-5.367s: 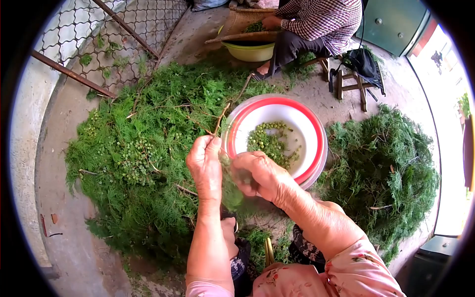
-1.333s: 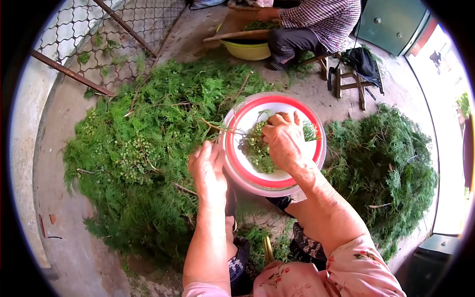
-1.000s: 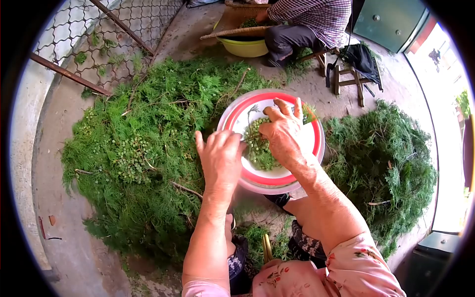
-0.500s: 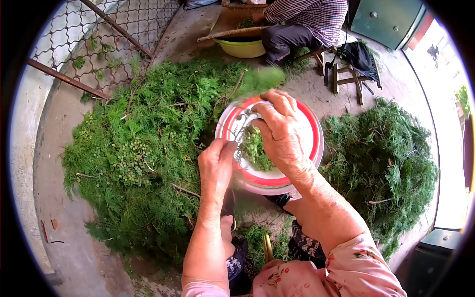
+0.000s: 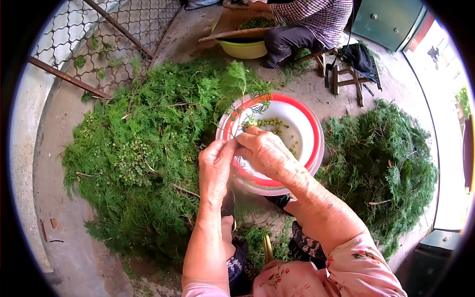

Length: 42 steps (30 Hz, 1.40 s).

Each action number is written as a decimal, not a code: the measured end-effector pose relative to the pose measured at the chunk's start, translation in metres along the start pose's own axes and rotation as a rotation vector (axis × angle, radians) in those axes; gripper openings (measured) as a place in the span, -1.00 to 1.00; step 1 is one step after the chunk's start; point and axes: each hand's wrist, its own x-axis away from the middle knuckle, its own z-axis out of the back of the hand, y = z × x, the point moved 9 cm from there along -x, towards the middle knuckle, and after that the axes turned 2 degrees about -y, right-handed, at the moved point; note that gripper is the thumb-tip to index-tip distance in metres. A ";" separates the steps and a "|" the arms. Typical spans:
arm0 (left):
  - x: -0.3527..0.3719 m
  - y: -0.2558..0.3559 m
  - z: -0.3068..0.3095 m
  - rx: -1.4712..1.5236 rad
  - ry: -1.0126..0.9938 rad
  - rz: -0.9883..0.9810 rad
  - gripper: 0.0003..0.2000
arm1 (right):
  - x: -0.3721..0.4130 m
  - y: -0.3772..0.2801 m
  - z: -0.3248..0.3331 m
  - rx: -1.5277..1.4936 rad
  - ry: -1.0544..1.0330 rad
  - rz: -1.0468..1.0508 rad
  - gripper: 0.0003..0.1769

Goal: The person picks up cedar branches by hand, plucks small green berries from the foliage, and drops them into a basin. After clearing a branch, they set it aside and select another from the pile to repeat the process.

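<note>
My left hand (image 5: pixel 215 161) is closed in a pinch on the stem of a green cypress sprig (image 5: pixel 236 81), which stands upright from the fingertips. Against it, my right hand (image 5: pixel 269 152) has its fingers pinched at the sprig's lower part, where some pale green cones show. Both hands are over the near left side of a white basin with a red band (image 5: pixel 314 131). Small round green cones (image 5: pixel 277 124) lie inside the basin. My right hand hides part of the basin's floor.
A large heap of cypress branches (image 5: pixel 133 163) spreads to the left, another heap (image 5: pixel 381 173) to the right. Beyond, a seated person (image 5: pixel 316 24) works at a woven tray (image 5: pixel 235 22) over a yellow tub (image 5: pixel 241 48). A wooden stool (image 5: pixel 354 81) holds a black bag.
My right hand has come down and left from over the basin to the sprig by my left hand, uncovering cones in the basin. The sprig now stands more upright. The other person's hand has moved up.
</note>
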 end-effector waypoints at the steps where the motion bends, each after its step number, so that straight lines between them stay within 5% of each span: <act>1: 0.000 0.002 -0.001 -0.008 -0.007 0.004 -0.85 | 0.000 -0.001 0.001 0.005 0.010 0.020 -0.85; 8: 0.005 0.002 -0.011 0.195 -0.003 0.052 -0.85 | -0.003 0.009 0.004 -0.333 -0.023 -0.004 -0.88; 9: 0.002 -0.007 -0.008 0.250 0.024 0.081 -0.87 | 0.001 0.029 -0.005 -0.575 -0.068 -0.290 -0.89; 13: 0.007 -0.015 -0.008 0.396 0.102 0.124 -0.87 | -0.005 0.028 -0.002 -0.710 -0.030 -0.212 -0.86; 17: 0.004 -0.011 -0.005 0.277 0.070 0.088 -0.84 | 0.001 0.048 -0.007 -0.867 0.042 -0.408 -0.87; 20: 0.003 -0.016 -0.003 0.315 0.095 0.109 -0.84 | 0.010 0.067 -0.003 -1.120 0.266 -0.564 -0.88; 27: 0.002 -0.015 0.009 0.493 0.234 0.100 -0.84 | 0.026 0.076 0.037 -0.883 0.607 -0.543 -0.71; 30: 0.000 -0.019 0.008 0.598 0.209 0.105 -0.83 | 0.023 0.069 0.013 -0.679 0.114 -0.696 -0.65; 34: -0.001 -0.021 0.002 0.549 0.203 0.114 -0.87 | 0.007 0.056 -0.014 -0.984 -0.003 -0.427 -0.53; 42: 0.003 -0.007 -0.005 0.311 0.185 0.035 -0.93 | 0.006 0.029 -0.017 -0.859 -0.163 -0.498 -0.62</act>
